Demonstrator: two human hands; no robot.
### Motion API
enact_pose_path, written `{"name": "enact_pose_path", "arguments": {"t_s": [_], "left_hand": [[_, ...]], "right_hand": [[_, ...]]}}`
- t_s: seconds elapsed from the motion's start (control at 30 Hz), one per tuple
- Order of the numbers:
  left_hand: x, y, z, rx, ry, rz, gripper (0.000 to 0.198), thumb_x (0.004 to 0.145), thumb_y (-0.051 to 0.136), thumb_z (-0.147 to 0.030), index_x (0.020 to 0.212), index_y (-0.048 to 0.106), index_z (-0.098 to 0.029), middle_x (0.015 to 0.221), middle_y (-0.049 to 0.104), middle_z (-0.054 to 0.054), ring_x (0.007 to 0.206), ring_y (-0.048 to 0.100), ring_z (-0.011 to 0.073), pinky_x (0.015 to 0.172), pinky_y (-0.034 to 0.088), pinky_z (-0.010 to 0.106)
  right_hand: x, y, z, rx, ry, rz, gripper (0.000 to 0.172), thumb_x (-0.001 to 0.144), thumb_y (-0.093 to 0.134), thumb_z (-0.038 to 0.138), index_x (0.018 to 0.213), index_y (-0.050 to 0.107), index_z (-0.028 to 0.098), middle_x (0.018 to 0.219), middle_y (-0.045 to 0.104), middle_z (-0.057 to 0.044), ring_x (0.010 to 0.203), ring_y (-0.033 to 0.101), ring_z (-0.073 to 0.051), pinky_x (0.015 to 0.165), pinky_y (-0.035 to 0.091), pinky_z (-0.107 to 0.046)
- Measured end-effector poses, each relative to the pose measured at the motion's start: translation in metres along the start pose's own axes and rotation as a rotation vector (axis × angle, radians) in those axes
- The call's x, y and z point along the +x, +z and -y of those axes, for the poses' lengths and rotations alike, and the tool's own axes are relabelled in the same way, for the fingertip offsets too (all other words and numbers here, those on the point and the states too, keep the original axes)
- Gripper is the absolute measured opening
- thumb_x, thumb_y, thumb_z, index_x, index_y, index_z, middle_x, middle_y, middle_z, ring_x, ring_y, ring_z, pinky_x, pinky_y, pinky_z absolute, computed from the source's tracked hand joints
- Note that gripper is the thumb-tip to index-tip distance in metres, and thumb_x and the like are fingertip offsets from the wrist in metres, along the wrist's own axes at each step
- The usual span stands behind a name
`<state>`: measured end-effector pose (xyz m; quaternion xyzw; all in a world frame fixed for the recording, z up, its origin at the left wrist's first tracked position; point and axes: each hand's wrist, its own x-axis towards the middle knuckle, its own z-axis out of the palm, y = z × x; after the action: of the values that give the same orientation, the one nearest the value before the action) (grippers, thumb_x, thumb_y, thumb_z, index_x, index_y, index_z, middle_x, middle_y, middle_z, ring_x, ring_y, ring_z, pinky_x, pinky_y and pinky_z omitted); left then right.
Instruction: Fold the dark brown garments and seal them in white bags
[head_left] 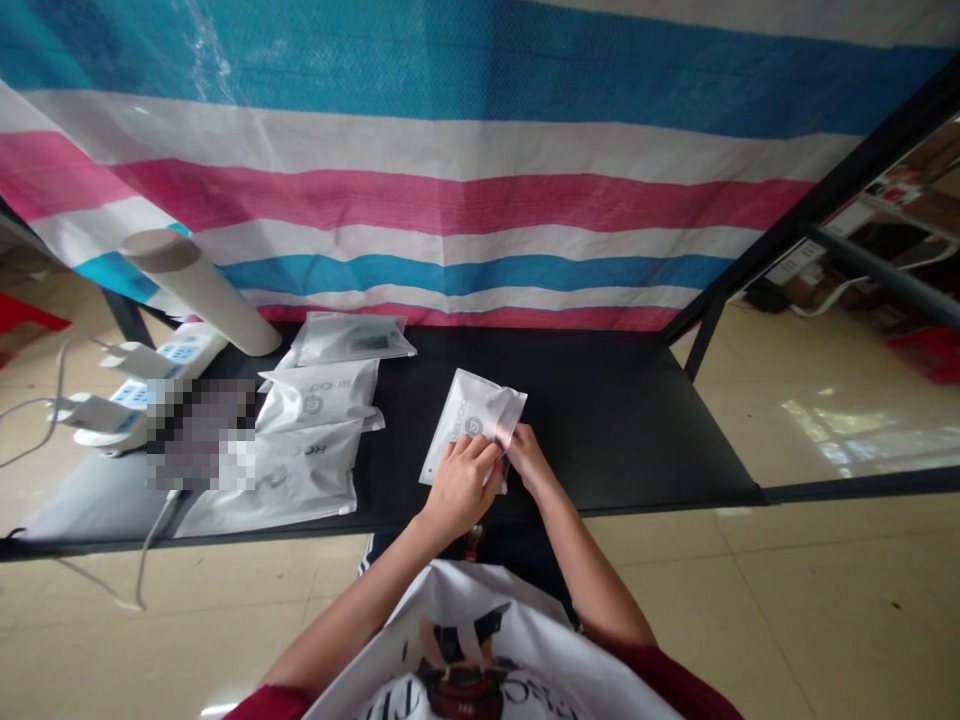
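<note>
A white, frosted plastic zip bag [471,405] with grey print lies at a tilt on the black tabletop in front of me. My left hand [463,484] rests over its near part, fingers bent and pressed onto the plastic. At the bag's right-hand edge, my right hand [527,458] has its fingers at or inside the opening; the fingertips are partly hidden by the plastic. A pinkish patch shows through the bag near those fingers. What the right fingers hold, if anything, cannot be made out.
Several similar bags [319,395] overlap on the left of the black table [600,420]. Beyond them stand a white cylinder [214,295] with a brownish top and a power strip [176,365] with plugged-in chargers. A striped tarp [480,200] hangs behind; a cable [154,530] droops over the front edge.
</note>
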<state>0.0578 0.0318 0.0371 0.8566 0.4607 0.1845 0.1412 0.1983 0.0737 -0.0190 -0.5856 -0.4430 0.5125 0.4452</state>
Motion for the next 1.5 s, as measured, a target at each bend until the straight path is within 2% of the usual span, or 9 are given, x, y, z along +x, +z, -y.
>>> {"name": "enact_pose_path", "arguments": {"t_s": [0.13, 0.27, 0.43, 0.57, 0.7, 0.77, 0.97, 1.23, 1.5], "left_hand": [[0.004, -0.002, -0.002, -0.035, 0.011, -0.01, 0.021, 0.099, 0.038, -0.025, 0.09, 0.057, -0.02, 0.092, 0.061, 0.007, 0.084, 0.053, 0.0225, 0.074, 0.039, 0.036], [0.006, 0.001, -0.006, -0.016, -0.02, -0.015, 0.02, 0.098, 0.039, -0.026, 0.088, 0.055, -0.02, 0.092, 0.061, 0.007, 0.085, 0.053, 0.0232, 0.074, 0.039, 0.037], [0.007, 0.008, -0.007, 0.008, -0.044, -0.018, 0.018, 0.098, 0.041, -0.027, 0.086, 0.054, -0.02, 0.092, 0.062, 0.006, 0.085, 0.054, 0.0235, 0.074, 0.038, 0.037], [0.004, 0.01, -0.004, 0.029, -0.028, -0.006, 0.022, 0.097, 0.045, -0.038, 0.092, 0.055, -0.02, 0.095, 0.061, 0.008, 0.091, 0.054, 0.0261, 0.078, 0.04, 0.04], [-0.004, 0.013, 0.002, 0.059, 0.06, 0.049, 0.057, 0.074, 0.072, -0.059, 0.111, 0.055, -0.018, 0.115, 0.057, 0.013, 0.106, 0.052, 0.0341, 0.089, 0.041, 0.047], [-0.007, 0.014, 0.005, 0.077, 0.084, 0.068, 0.068, 0.065, 0.081, -0.053, 0.117, 0.054, -0.019, 0.122, 0.055, 0.013, 0.112, 0.049, 0.0367, 0.093, 0.04, 0.05], [-0.006, 0.016, 0.01, 0.061, 0.161, 0.043, 0.008, 0.089, 0.06, -0.025, 0.096, 0.064, -0.023, 0.106, 0.064, 0.006, 0.105, 0.054, 0.0277, 0.092, 0.04, 0.046], [-0.007, 0.018, 0.011, 0.039, 0.272, 0.068, 0.023, 0.095, 0.05, -0.018, 0.082, 0.068, -0.02, 0.081, 0.065, 0.003, 0.081, 0.056, 0.0188, 0.081, 0.042, 0.037], [-0.018, 0.019, 0.002, -0.093, 0.305, -0.037, 0.033, 0.099, 0.04, -0.019, 0.089, 0.072, -0.02, 0.082, 0.065, 0.006, 0.075, 0.056, 0.0163, 0.076, 0.044, 0.034]], "right_hand": [[-0.004, 0.0, -0.001, -0.026, -0.016, -0.053, 0.024, 0.066, 0.063, 0.04, 0.065, 0.063, 0.016, 0.064, 0.064, -0.003, 0.068, 0.055, -0.019, 0.059, 0.042, -0.028], [-0.009, 0.004, -0.005, 0.158, 0.04, 0.05, 0.027, 0.067, 0.062, 0.043, 0.066, 0.061, 0.016, 0.058, 0.059, 0.0, 0.062, 0.051, -0.016, 0.058, 0.042, -0.027], [-0.008, -0.004, -0.01, 0.025, -0.026, 0.261, 0.027, 0.069, 0.065, 0.043, 0.061, 0.062, 0.017, 0.06, 0.061, -0.001, 0.066, 0.055, -0.018, 0.063, 0.045, -0.029], [-0.011, -0.021, -0.01, 0.027, -0.021, 0.229, 0.036, 0.074, 0.065, 0.051, 0.07, 0.067, 0.016, 0.066, 0.065, -0.003, 0.069, 0.06, -0.02, 0.065, 0.048, -0.031], [-0.026, -0.044, -0.008, 0.019, 0.007, 0.058, 0.045, 0.08, 0.063, 0.057, 0.101, 0.068, 0.018, 0.088, 0.071, -0.007, 0.079, 0.066, -0.021, 0.065, 0.051, -0.03], [-0.036, -0.055, -0.009, -0.06, 0.045, 0.115, 0.043, 0.082, 0.063, 0.056, 0.103, 0.065, 0.019, 0.082, 0.069, -0.005, 0.072, 0.065, -0.019, 0.058, 0.049, -0.027], [-0.057, -0.056, -0.012, 0.036, 0.119, 0.327, 0.042, 0.071, 0.079, 0.048, 0.09, 0.052, 0.022, 0.069, 0.064, 0.003, 0.061, 0.062, -0.014, 0.052, 0.044, -0.023], [-0.054, -0.046, -0.011, 0.188, 0.222, 0.231, 0.058, 0.057, 0.086, 0.049, 0.077, 0.038, 0.024, 0.062, 0.064, 0.004, 0.056, 0.064, -0.015, 0.058, 0.051, -0.028], [-0.056, -0.057, 0.012, -0.023, 0.069, 0.314, 0.044, 0.073, 0.075, 0.041, 0.08, 0.034, 0.026, 0.058, 0.06, 0.007, 0.049, 0.056, -0.012, 0.05, 0.044, -0.025]]}}
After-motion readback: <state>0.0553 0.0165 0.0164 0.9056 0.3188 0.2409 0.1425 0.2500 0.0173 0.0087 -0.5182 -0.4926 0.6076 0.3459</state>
